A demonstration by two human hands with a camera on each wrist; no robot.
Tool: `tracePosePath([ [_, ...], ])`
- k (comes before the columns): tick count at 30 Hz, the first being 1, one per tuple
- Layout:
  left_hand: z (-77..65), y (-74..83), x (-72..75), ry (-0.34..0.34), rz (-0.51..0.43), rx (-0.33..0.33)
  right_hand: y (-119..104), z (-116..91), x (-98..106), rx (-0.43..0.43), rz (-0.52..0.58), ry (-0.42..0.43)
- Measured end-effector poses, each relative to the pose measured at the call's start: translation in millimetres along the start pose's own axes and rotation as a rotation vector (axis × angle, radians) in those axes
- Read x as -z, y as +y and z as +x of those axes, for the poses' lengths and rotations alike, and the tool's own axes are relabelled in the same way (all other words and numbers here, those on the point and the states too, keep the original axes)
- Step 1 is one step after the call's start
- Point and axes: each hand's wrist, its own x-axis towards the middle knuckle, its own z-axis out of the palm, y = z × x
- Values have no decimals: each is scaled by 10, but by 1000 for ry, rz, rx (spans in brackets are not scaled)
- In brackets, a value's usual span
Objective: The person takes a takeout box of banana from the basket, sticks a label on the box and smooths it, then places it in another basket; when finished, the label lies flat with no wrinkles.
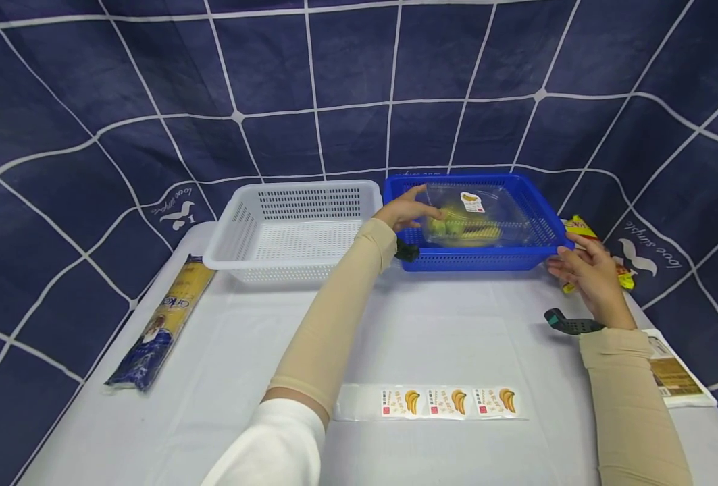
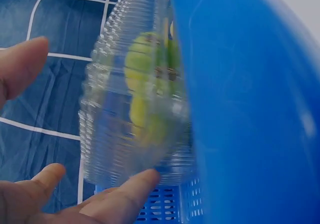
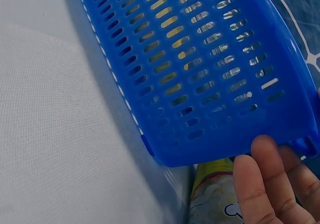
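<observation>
A clear plastic box (image 1: 504, 214) with a banana sticker on its lid sits in the blue basket (image 1: 474, 260). Green and yellow fruit (image 2: 142, 83) shows through its ribbed wall. At the box's left end is my left hand (image 1: 408, 209), thumb and fingers spread apart; one fingertip overlaps the box, though contact is unclear. My right hand (image 1: 590, 273) is at the basket's front right corner. In the right wrist view its fairly straight fingers (image 3: 250, 189) lie against or just before the corner, with no firm grip visible.
Left of the blue basket stands a white basket (image 1: 225, 253). A blue and yellow packet (image 1: 161, 324) lies at the left. A yellow and red bag (image 1: 625, 275) and a white and brown packet (image 1: 677, 374) are at the right. In front lies a banana sticker strip (image 1: 359, 403).
</observation>
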Motion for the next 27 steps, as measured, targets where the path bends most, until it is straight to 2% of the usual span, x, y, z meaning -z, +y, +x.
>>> tracePosePath([
  [6, 6, 19, 11, 1, 3, -3, -3, -14, 3, -9, 10, -3],
  [12, -93, 47, 30, 8, 9, -41, -5, -11, 2, -8, 7, -2],
  [19, -330, 63, 52, -13, 54, -111, 1, 11, -2, -5, -1, 0],
  [24, -563, 15, 42, -30, 76, -166, 4, 6, -6, 1, 3, -5],
  [27, -719, -41, 40, -63, 71, -188, 5, -5, -3, 6, 14, -8],
])
